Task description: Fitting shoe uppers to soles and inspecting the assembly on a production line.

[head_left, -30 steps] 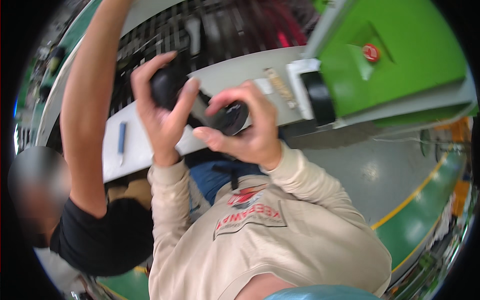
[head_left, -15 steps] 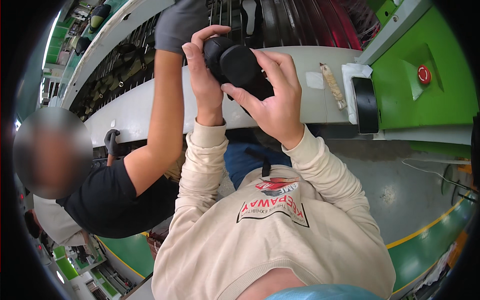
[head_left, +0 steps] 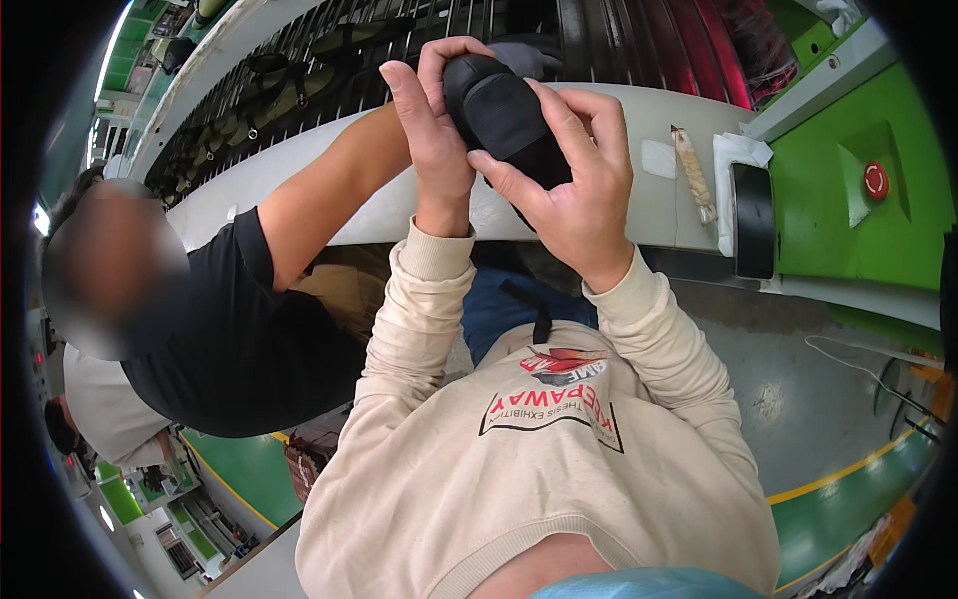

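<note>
Both my hands are closed around a black shoe (head_left: 504,112), held up above the white ledge of a conveyor. Its rounded end faces me, and its underside is hidden. My left hand (head_left: 439,150) grips the left side, its fingers curled over the top and its thumb sticking up. On the right side, my right hand (head_left: 589,185) holds it between thumb and fingers. Just behind the shoe, a co-worker's grey-gloved hand (head_left: 529,60) reaches over the conveyor rods, partly covered by the shoe.
Dark green strapped sandals (head_left: 254,112) lie on the conveyor rods at the left. The co-worker's bare forearm (head_left: 334,185) crosses the white ledge (head_left: 379,210). Right of my hands lie a tape-wrapped tool (head_left: 693,175) and a black phone (head_left: 752,220). A red stop button (head_left: 875,181) sits on the green machine.
My hands and the shoe appear slightly farther right, and the shoe is turned a little. The co-worker's gloved hand has moved right, from left of my hands to behind the shoe.
</note>
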